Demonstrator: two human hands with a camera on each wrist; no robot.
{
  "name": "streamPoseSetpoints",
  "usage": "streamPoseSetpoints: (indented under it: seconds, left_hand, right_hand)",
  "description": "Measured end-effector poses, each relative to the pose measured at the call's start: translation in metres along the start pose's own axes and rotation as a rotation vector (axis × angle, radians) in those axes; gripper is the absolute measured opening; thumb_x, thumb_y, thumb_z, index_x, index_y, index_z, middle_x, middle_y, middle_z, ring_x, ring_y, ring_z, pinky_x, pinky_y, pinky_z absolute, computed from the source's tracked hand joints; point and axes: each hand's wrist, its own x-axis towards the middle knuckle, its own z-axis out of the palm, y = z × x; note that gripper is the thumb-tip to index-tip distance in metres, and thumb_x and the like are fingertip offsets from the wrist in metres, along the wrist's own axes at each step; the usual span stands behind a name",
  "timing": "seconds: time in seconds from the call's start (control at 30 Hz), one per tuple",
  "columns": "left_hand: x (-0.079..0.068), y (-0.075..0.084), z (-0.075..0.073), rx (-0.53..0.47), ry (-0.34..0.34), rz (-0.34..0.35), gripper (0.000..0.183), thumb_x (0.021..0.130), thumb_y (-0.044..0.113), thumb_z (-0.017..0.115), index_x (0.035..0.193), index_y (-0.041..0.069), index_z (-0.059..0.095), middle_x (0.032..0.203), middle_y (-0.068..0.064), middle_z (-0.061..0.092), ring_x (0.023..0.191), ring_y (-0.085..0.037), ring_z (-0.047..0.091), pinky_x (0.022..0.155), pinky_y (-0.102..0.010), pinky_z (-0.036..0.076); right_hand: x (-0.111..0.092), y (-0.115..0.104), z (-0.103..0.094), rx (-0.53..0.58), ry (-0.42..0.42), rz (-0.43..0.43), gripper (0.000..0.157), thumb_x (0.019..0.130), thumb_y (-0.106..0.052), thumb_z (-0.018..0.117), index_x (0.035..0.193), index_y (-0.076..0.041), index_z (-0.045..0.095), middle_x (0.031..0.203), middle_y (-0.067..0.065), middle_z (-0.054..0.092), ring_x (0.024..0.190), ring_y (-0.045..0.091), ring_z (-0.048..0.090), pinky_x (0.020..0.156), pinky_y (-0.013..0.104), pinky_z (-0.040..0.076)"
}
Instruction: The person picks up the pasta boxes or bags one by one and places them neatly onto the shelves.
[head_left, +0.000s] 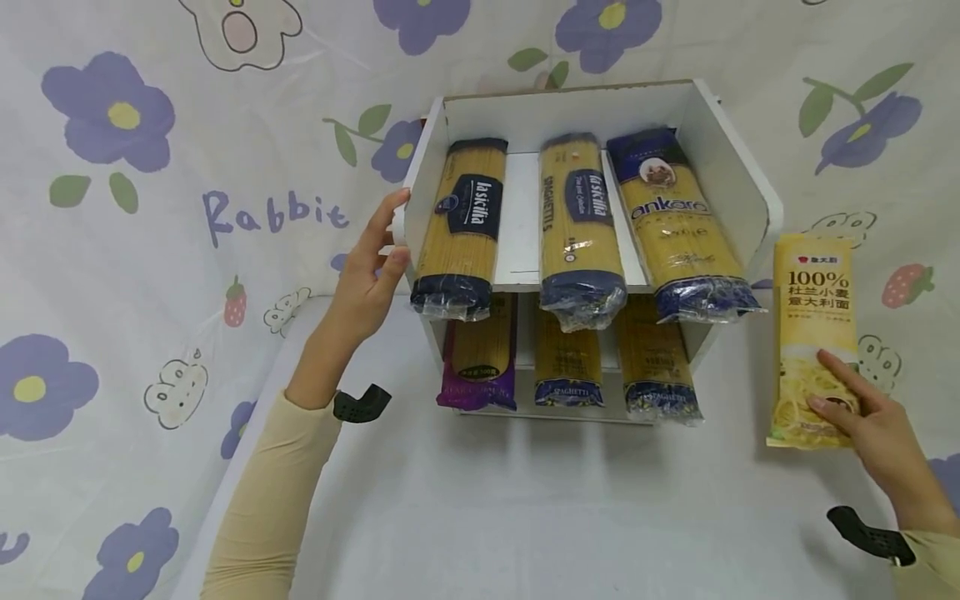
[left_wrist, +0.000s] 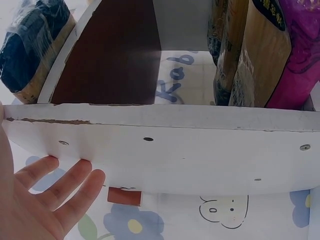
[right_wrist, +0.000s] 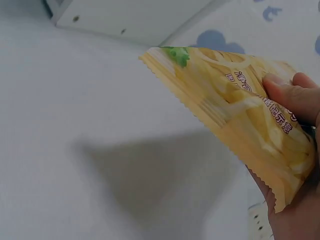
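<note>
In the head view my right hand grips a yellow pasta packet by its lower part, to the right of the white shelf unit. In the right wrist view the thumb lies across the face of the packet, whose crimped end points toward the camera. My left hand touches the left side of the shelf. Its fairly straight fingers rest against the outer face of the side panel in the left wrist view.
The upper tier bears two la sicilia spaghetti packs and a blue-ended ankara pack. Below lie a purple-ended pack and two blue-ended spaghetti packs. The shelf stands on a white surface before a flowered cloth.
</note>
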Motion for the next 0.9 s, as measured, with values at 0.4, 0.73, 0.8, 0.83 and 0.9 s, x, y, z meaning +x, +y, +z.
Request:
streamPoseSetpoints:
  seconds: [0.4,0.73,0.8,0.83,0.9]
  left_hand:
    - [0.0,0.002,0.0,-0.003,-0.005,-0.004,0.081,0.089,0.078,0.037,0.155,0.032,0.027,0.159,0.008,0.036,0.11,-0.027,0.056,0.088,-0.051,0.055]
    - [-0.001,0.004,0.0,0.001,-0.009,-0.013,0.079,0.09,0.077,0.038,0.155,0.034,0.026,0.158,0.007,0.036,0.111,-0.028,0.056,0.09,-0.052,0.055]
    - [-0.001,0.003,0.0,0.001,-0.009,-0.015,0.08,0.089,0.078,0.038,0.155,0.033,0.026,0.158,0.007,0.036,0.111,-0.028,0.056,0.09,-0.052,0.055]
    - [-0.001,0.003,0.0,0.001,-0.008,-0.015,0.08,0.089,0.078,0.038,0.155,0.033,0.026,0.158,0.007,0.036,0.11,-0.028,0.055,0.09,-0.052,0.055]
    - [-0.001,0.003,0.0,0.003,-0.008,-0.016,0.08,0.089,0.078,0.037,0.155,0.033,0.026,0.159,0.008,0.035,0.11,-0.028,0.055,0.09,-0.051,0.054]
  right_hand:
    - [-0.009,-0.055,0.017,0.445,0.049,-0.215,0.063,0.094,0.006,0.058,0.151,-0.012,0.041,0.123,-0.011,0.056,0.092,-0.005,0.065,0.067,0.012,0.056]
    - [-0.023,-0.103,0.029,0.482,0.12,-0.372,0.059,0.091,0.014,0.057,0.147,-0.001,0.044,0.125,-0.003,0.058,0.092,-0.002,0.067,0.067,0.012,0.056]
    - [-0.026,-0.11,0.031,0.488,0.133,-0.391,0.059,0.09,0.015,0.057,0.146,0.001,0.044,0.127,-0.002,0.059,0.093,-0.001,0.068,0.068,0.012,0.056]
    - [-0.027,-0.113,0.032,0.484,0.141,-0.401,0.058,0.09,0.016,0.056,0.145,0.002,0.045,0.129,-0.002,0.059,0.094,0.0,0.068,0.069,0.012,0.056]
    - [-0.031,-0.119,0.033,0.477,0.158,-0.424,0.058,0.09,0.018,0.055,0.144,0.003,0.046,0.132,-0.002,0.059,0.097,0.001,0.068,0.071,0.012,0.056]
